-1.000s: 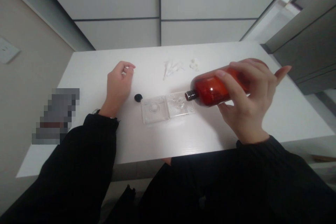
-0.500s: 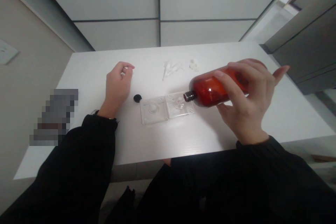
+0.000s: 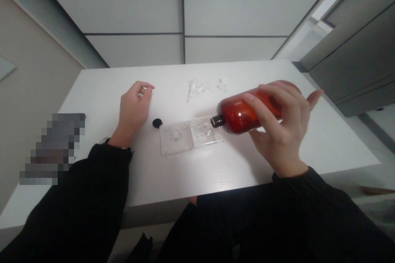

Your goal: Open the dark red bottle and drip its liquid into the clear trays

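My right hand (image 3: 279,129) is wrapped round an amber-red bottle (image 3: 239,114), held tipped nearly flat with its uncapped black neck over the right half of a clear two-part plastic case (image 3: 189,135) on the white table (image 3: 173,172). A small black cap (image 3: 157,123) lies just left of the case. My left hand (image 3: 133,109) rests on the table beside the cap, its fingers loosely curled and nothing seen in them.
Small clear plastic pieces (image 3: 196,87) and a little white item (image 3: 221,84) lie further back on the table. A blurred-out dark object (image 3: 52,148) sits at the left edge. A white panelled wall stands behind; grey cabinets (image 3: 354,61) are at the right.
The camera has tilted, so everything sits lower in view. The bottle's neck has edged slightly left over the case. My left hand stays where it was.
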Available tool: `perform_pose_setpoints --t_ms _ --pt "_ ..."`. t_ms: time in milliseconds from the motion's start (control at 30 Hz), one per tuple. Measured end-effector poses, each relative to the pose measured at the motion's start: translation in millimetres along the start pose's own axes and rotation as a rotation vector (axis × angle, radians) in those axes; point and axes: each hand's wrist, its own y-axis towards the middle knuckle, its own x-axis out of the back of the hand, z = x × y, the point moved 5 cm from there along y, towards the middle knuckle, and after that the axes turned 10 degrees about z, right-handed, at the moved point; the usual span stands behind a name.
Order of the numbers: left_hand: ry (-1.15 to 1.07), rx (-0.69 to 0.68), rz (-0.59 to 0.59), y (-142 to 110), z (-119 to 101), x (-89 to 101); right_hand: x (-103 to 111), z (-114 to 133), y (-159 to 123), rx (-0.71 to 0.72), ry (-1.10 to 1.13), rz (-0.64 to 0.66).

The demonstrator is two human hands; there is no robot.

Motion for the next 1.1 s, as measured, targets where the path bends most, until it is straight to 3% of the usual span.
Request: perform_pose_setpoints --t_ms 533,733,1100 --pt "-0.006 -0.013 -0.011 1.6 3.4 -2.0 -0.8 -3.6 -0.3 0.055 -0.027 -0.057" --pt "-0.019 -0.016 -0.01 1.7 3.6 -2.5 1.3 -3.9 1.1 -0.017 -0.009 0.01" --pt "0.0 -0.029 -0.007 0.6 0.8 -2.4 -0.6 -5.0 0.0 -0.007 -0.037 -0.029"
